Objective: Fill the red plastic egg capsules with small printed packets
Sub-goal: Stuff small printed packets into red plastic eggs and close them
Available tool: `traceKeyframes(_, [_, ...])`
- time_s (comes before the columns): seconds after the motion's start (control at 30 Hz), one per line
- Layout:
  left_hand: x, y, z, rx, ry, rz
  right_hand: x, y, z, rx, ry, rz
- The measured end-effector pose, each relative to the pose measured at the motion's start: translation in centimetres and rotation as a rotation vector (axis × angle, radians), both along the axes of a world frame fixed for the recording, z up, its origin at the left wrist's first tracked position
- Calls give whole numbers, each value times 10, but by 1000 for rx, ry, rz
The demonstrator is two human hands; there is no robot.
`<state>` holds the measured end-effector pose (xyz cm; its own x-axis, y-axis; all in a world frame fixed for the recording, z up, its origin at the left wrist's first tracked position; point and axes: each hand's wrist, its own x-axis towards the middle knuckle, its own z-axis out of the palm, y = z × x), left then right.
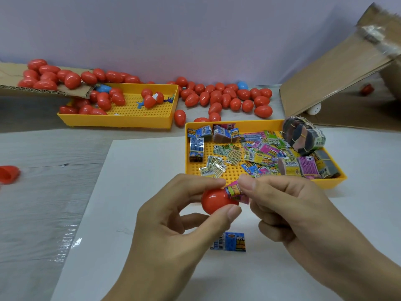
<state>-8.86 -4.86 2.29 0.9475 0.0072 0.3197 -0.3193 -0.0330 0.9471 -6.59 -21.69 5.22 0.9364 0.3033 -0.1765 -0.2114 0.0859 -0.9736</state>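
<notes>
**One capsule half in hand, a heap still to go**

Both our hands meet low in the view. Our left hand (173, 218) pinches a red capsule half (213, 199) between thumb and fingers, over the white sheet (108, 213). Our right hand (288, 205) is closed on a pink printed packet (235, 191) and presses it against the half's mouth; how far in it sits we cannot quite tell, since fingers cover the rim.

One blue packet (230, 241) lies on the sheet just below our hands. We judge the job far from finished: the near yellow tray (332, 181) holds many loose and bundled packets, and red eggs (225, 97) lie scattered beyond it, in the far yellow tray (121, 120) and on cardboard (71, 92). Which are filled, we cannot see. A loose red half (8, 173) sits far left.
</notes>
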Motion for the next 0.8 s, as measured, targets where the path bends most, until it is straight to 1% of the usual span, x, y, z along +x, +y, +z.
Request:
traceKeyframes(0.07, [0,0,1,-12,17,-7,-1,0,0,9,-45,22])
traceKeyframes(0.17, [0,-1,2,-37,27,-7,-3,1,1,34,-175,61])
traceKeyframes(0.23, [0,0,2,-37,23,-3,-5,1,1,16,-230,35])
traceKeyframes(0.33, [1,2,3,-29,26,19,-5,0,0,-103,-326,-49])
traceKeyframes(0.37, [2,2,3,-34,23,30,-4,-1,1,-94,-324,-79])
traceKeyframes(0.43, [3,3,5,-59,17,48,0,-2,3,-85,-269,-121])
traceKeyframes(0.53, [4,5,7,-113,30,49,2,-4,2,-124,-134,-77])
traceKeyframes(0.67, [3,7,7,-133,78,2,1,-2,5,43,27,18])
traceKeyframes(0.8, [2,7,7,-91,60,-21,1,-1,6,77,84,38])
